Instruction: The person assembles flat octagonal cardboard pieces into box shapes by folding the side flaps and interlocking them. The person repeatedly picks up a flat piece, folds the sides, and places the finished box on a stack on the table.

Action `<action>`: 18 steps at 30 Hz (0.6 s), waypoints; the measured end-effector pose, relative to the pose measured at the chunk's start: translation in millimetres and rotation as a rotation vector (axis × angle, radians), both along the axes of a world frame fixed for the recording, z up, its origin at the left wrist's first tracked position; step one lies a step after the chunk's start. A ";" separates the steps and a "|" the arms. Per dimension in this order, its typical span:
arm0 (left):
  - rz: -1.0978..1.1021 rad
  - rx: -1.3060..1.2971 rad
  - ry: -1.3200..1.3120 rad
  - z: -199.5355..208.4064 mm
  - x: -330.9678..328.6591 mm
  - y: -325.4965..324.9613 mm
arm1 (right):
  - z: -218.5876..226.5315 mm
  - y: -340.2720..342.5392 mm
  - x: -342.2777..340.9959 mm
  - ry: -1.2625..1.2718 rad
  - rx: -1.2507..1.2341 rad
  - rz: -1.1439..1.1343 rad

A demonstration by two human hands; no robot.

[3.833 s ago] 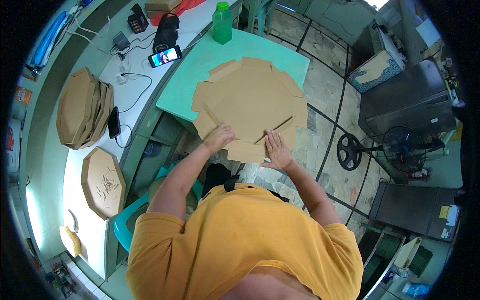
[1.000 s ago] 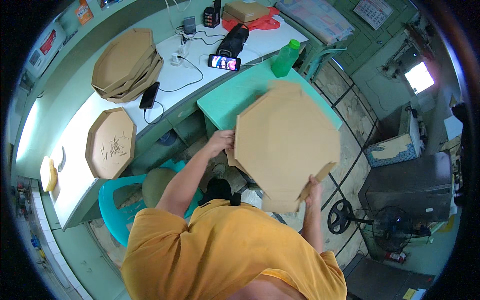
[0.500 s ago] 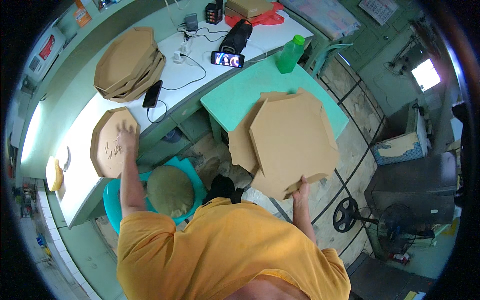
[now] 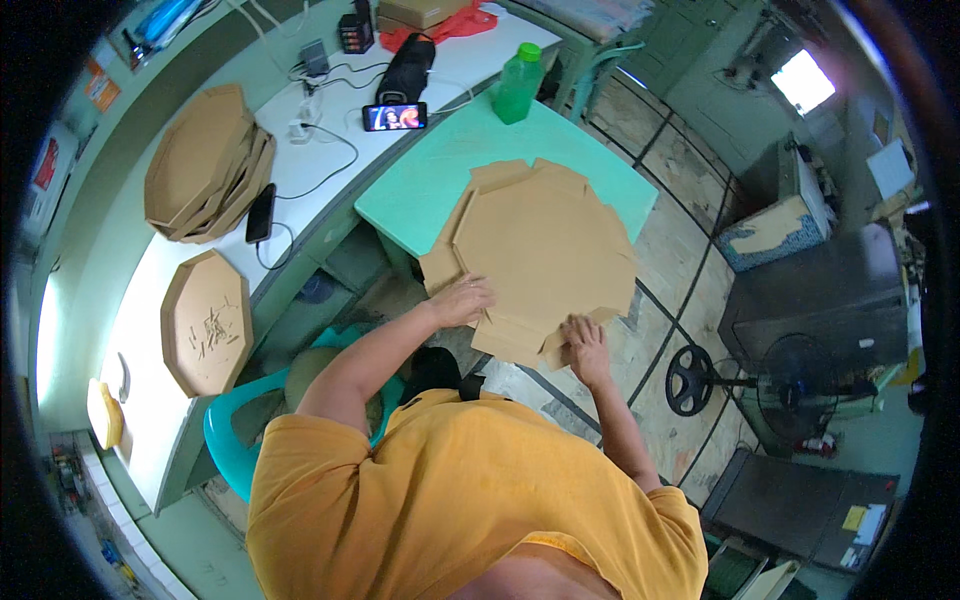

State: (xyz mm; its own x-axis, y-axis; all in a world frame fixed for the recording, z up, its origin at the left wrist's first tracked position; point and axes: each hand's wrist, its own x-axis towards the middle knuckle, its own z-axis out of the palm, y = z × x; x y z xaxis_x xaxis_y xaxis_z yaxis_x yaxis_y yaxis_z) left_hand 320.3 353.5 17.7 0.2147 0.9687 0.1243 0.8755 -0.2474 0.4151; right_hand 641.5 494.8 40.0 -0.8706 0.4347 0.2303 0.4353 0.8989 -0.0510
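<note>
A flat octagonal cardboard blank (image 4: 545, 235) with folded-up edge flaps lies over another cardboard sheet (image 4: 440, 262) on the green table. At its near right edge, my right hand (image 4: 586, 348) is closed on a flap. By the near left edge, my left hand (image 4: 464, 301) has its fingers pinched together against the cardboard; a thin sliver seems to show under them, too small to name. On the white counter, a shallow octagonal cardboard tray (image 4: 180, 310) holds several small thin brown sticks (image 4: 213, 332). Several folded trays (image 4: 205, 155) are stacked beyond it.
A green bottle (image 4: 518, 85) stands at the far edge of the green table (image 4: 410, 195). The white counter bears a lit phone (image 4: 395, 117), a dark phone (image 4: 260, 213) and cables. A teal chair (image 4: 228, 440) is at my left, a fan (image 4: 795, 385) at right.
My left hand has come from the tray of small sticks to the cardboard's near left edge. My right hand stays at the near right flap. The view has shifted.
</note>
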 end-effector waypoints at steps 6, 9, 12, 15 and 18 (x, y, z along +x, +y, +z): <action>-0.100 -0.185 0.002 -5.8 -16.2 4.9 | -16.3 27.5 -18.6 -0.118 -0.137 0.236; -0.107 -0.134 0.021 -5.8 -18.1 3.6 | -19.3 30.7 -34.3 -0.133 -0.208 0.222; -0.070 -0.123 0.046 -8.1 -11.8 3.9 | -16.0 33.8 -49.1 -0.054 -0.452 0.151; 0.032 -0.103 0.052 -9.8 -2.9 4.1 | -14.7 32.0 -52.1 -0.034 -0.594 0.100; 0.099 -0.113 -0.028 -11.1 2.9 4.3 | -19.0 22.3 -46.5 0.053 -0.409 0.205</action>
State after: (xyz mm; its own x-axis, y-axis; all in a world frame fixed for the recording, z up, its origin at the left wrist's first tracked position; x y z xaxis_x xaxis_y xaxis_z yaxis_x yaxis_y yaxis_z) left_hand 323.2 357.8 6.7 0.1153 0.9932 0.0181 0.8811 -0.1107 0.4598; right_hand 595.0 517.1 21.0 -0.9396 0.3197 0.1222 0.2382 0.8672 -0.4372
